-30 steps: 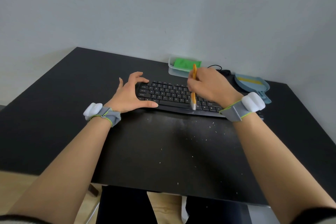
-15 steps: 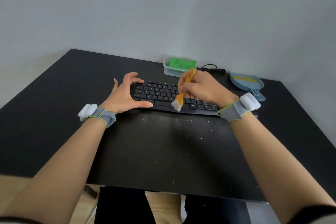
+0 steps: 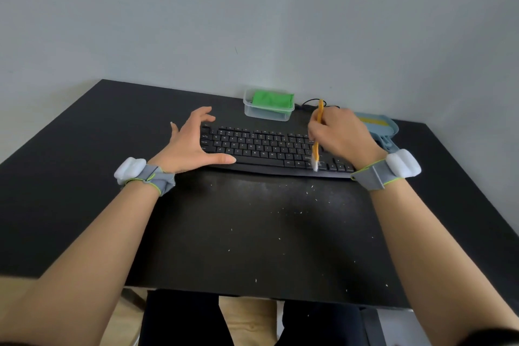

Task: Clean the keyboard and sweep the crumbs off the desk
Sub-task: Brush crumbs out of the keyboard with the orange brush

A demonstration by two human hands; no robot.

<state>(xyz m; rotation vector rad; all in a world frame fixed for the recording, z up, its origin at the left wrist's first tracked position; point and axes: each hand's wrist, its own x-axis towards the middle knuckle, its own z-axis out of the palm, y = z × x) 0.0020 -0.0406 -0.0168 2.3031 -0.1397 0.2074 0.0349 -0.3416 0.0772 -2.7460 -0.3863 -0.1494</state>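
The right hand (image 3: 344, 135) is clamped on the orange brush (image 3: 317, 135), whose bristles now touch the keyboard's (image 3: 266, 149) near edge toward its right end. Half a second ago they worked the middle keys, so the sweep has moved right. The left hand (image 3: 188, 146), fingers spread, braces the keyboard's left end as before. Crumbs (image 3: 280, 213) lie scattered on the desk (image 3: 70, 163) nearer the person; the dustpan (image 3: 379, 126) waits far right. Keyboard brushing looks nearly through; desk sweeping remains.
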